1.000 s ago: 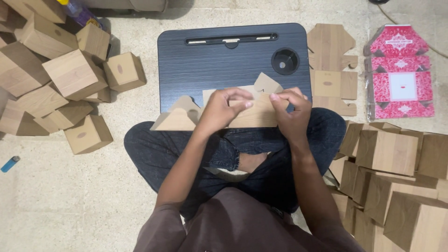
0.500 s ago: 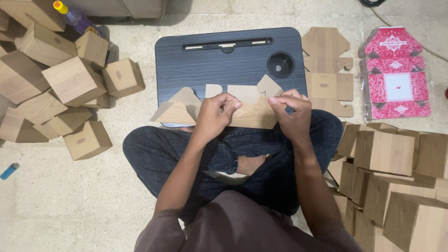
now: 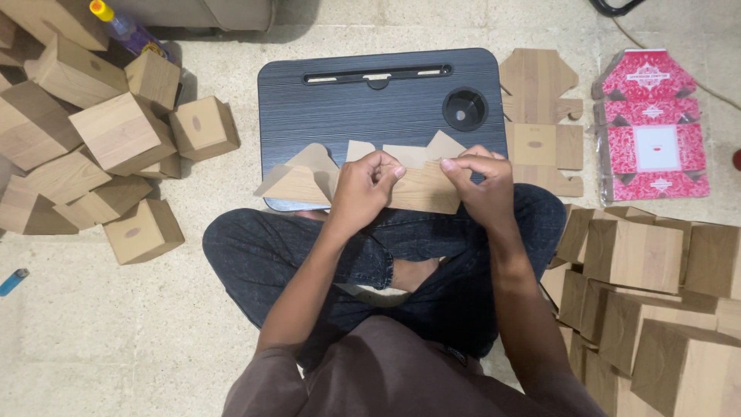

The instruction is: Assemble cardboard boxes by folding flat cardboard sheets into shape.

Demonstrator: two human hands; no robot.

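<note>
- The flat box blank point(image 3: 417, 185) is wood-grain tan card, its pointed flaps spread over the dark lap desk point(image 3: 370, 100).
- The left hand point(image 3: 367, 189) and right hand point(image 3: 478, 181) each pinch its middle panel, fingers narrow.

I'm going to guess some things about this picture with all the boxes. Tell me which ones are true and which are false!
1. Both hands, the left hand and the right hand, hold the cardboard piece. True.
2. The lap desk is white. False: it is dark.
3. Folded boxes are piled on the person's left. True.
4. The red flat box sheets lie on the lap desk. False: they lie on the floor, to its right.
</note>
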